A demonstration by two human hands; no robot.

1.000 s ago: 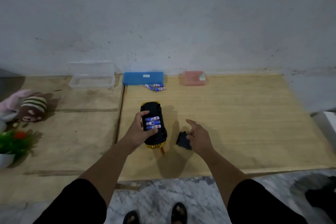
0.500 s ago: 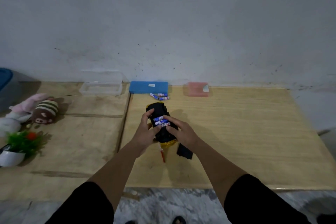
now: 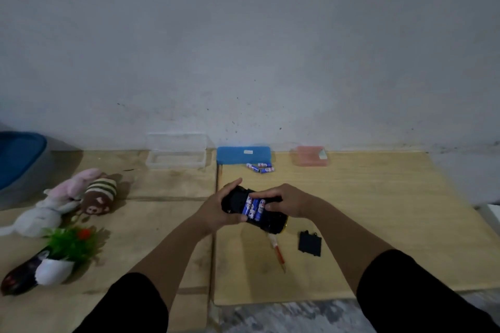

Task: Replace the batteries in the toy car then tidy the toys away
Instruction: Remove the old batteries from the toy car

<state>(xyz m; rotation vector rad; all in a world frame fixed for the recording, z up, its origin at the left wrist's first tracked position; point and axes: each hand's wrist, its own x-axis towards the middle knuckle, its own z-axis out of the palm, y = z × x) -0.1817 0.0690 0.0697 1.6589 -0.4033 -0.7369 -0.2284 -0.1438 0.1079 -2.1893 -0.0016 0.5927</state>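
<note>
Black plastic toy car gripped underside-up by left hand; right hand fingertips press blue batteries; seat each fully.

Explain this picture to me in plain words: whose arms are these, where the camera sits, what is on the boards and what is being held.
There is no machine here. A person wears a camera on the head, looking down at their own arms. The left hand grips an upturned black toy car; the right hand presses on three blue batteries in its open bay. On the wooden boards lie the black battery cover, a red screwdriver, spare batteries, a blue box, a clear box, a pink box, plush toys and a small potted plant.
</note>
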